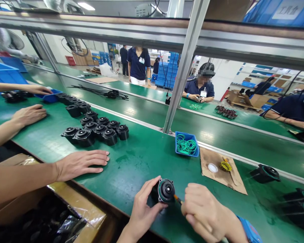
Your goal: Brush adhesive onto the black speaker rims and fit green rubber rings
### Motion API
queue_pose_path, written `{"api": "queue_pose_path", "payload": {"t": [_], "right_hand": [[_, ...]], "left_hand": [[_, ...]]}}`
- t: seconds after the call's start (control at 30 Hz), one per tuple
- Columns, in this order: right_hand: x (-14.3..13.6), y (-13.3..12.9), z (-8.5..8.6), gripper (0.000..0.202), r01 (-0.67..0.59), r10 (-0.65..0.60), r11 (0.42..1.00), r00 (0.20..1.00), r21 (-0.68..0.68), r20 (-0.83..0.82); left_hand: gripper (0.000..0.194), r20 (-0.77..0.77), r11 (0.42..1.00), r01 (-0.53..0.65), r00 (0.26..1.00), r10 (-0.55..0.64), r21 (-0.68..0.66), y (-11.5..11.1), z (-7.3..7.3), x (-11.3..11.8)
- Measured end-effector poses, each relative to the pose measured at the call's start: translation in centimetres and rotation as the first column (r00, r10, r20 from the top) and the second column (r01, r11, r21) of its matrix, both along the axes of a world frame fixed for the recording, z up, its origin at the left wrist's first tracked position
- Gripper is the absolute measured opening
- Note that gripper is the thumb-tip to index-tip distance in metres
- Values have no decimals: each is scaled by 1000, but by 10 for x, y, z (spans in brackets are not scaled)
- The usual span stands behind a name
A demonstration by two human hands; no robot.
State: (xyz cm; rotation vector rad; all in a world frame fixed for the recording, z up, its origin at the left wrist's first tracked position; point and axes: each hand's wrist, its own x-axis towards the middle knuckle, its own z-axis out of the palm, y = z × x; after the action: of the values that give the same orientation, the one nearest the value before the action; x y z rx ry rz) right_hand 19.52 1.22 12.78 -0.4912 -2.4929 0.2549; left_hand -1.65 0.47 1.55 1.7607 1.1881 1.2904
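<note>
My left hand (145, 206) grips a black round housing (166, 190) with a green ring seated around its raised centre. The housing is tilted so that its ringed face points toward the right hand. In my right hand (205, 211) is a small thin brush (178, 199), pinched in the fingers, its orange-brown tip at the lower right rim of the housing. Most of the handle is hidden by the fist. A blue band (249, 229) circles my right wrist.
A blue tray (176, 151) holds green rings. Cardboard (207, 173) carries a white lid (212, 167) and a yellow cup (225, 166). Several black housings (100, 129) stand left; others (268, 173) stand right. Co-worker's hand (82, 163) lies flat nearby. A metal post (178, 84) rises behind.
</note>
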Motion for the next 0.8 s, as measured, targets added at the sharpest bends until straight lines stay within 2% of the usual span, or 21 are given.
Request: {"api": "queue_pose_path", "payload": {"t": [0.07,0.17,0.27,0.37,0.43,0.5,0.57,0.63,0.7,0.8], "right_hand": [[11,3,2,45,68,-90,986,985,-150,-145],[23,9,0,34,125,-252,912,922,-391,-294],[26,17,-3,30,134,-296,841,925,-524,-239],[20,25,-4,24,135,-223,799,971,-586,-81],[13,31,-4,32,118,-135,809,991,-575,15],[4,37,-6,43,106,-52,847,992,-520,118],[-7,43,-10,48,86,10,892,978,-444,211],[-14,46,-16,49,78,36,925,957,-373,288],[-15,47,-20,50,113,-2,944,941,-310,338],[4,39,-18,51,307,-230,929,916,-206,327]], "left_hand": [[66,8,991,78,997,-78,-105,2,2,-3],[67,35,951,220,975,-217,-216,5,5,-10],[76,64,903,344,939,-339,-258,7,8,-15],[99,51,891,368,928,-368,-266,7,9,-12],[123,10,916,290,954,-299,-277,6,7,-7],[138,-36,942,188,978,-206,-278,6,4,-1],[141,-61,957,132,986,-152,-259,6,0,2],[139,-61,968,124,988,-140,-219,7,-8,1],[133,-50,979,126,990,-135,-162,11,-20,-4],[120,-45,992,106,993,-110,-71,22,-40,-12]]}}
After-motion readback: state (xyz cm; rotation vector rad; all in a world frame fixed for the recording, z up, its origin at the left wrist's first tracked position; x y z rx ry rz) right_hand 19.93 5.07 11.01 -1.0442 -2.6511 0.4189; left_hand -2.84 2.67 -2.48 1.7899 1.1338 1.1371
